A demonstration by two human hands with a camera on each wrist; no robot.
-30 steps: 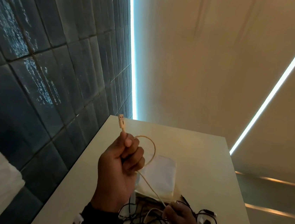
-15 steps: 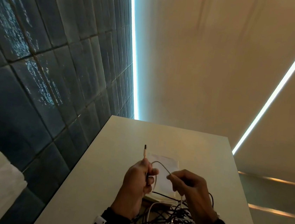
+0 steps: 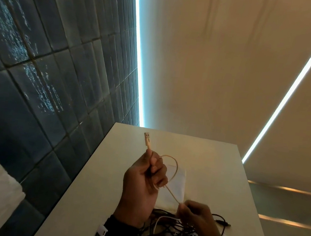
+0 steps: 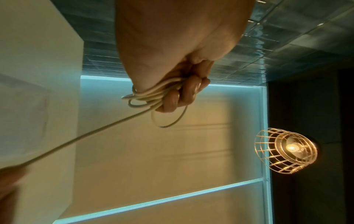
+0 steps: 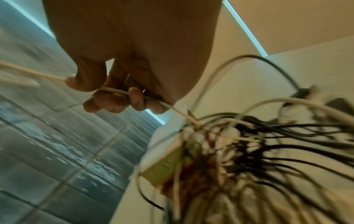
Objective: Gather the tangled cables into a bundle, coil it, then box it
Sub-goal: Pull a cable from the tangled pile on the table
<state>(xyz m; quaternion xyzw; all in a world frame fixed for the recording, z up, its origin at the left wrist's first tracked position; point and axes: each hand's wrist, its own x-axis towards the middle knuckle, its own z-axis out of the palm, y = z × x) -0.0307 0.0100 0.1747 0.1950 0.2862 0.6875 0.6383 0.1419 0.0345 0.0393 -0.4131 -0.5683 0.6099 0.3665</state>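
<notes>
— What's my left hand (image 3: 144, 182) doing?

— From here I see it raised above the worktop (image 3: 88, 186), fingers (image 4: 184, 94) curled round several loops of the cream cable (image 3: 169, 192). Its plug (image 3: 147, 139) sticks up out of the fist.

— And my right hand (image 3: 197, 217)?

— Lower down, over the tangle. Thumb and fingers pinch the same cream cable, which runs taut between the two hands.

— Where are the other cables?

— The tangled cables (image 3: 180, 235), mostly black with a few white, lie heaped on the worktop's near end, right under my right hand. A flat white box (image 3: 177, 186) lies just beyond the heap, behind the cream loop. Dark tiles (image 3: 38, 85) run along the left.
</notes>
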